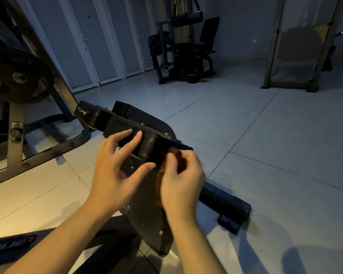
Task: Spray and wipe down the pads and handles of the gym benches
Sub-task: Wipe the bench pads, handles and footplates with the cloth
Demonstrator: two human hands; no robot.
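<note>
Both bare arms reach forward from the bottom, close together. The left hand [115, 171] has its back up, with long straight fingers [127, 143] spread and the thumb out to the side. The right hand [181, 180] sits just beside it, a bit blurry, fingers curled in, pinching a dark cloth [183, 147].
</note>
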